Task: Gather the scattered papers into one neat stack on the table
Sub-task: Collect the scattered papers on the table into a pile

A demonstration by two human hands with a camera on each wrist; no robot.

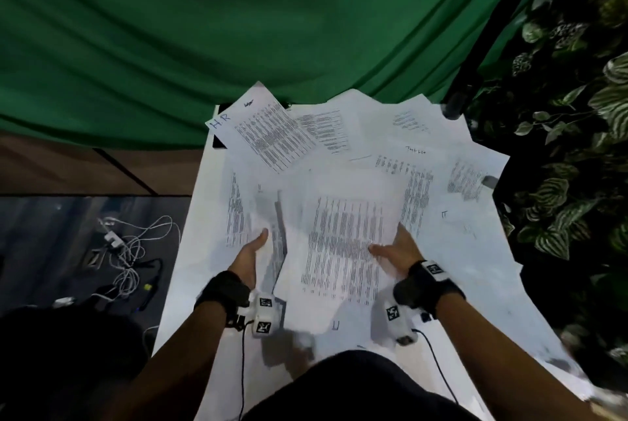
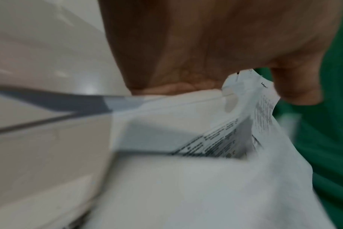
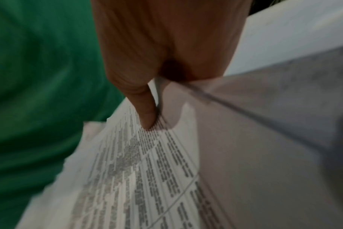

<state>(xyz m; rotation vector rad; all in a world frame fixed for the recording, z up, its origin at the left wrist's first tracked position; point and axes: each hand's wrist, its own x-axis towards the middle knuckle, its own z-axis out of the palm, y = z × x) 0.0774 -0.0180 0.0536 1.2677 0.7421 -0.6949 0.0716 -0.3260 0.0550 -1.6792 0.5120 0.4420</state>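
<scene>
Papers (image 1: 343, 244) pinched by both hands (image 1: 251, 252) (image 1: 396, 249) near the worktop's (image 1: 475, 284) front edge; loose sheets could slip off.

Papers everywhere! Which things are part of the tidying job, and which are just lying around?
Part of the job:
- held sheets, gripped by the left hand and right hand
- scattered papers
- table

Just lying around:
- white cables on the floor
- green curtain
- leafy plants

green cloth (image 1: 170, 29) bkgd | plants (image 1: 571, 114) R | cables (image 1: 132, 250) on floor L
</scene>
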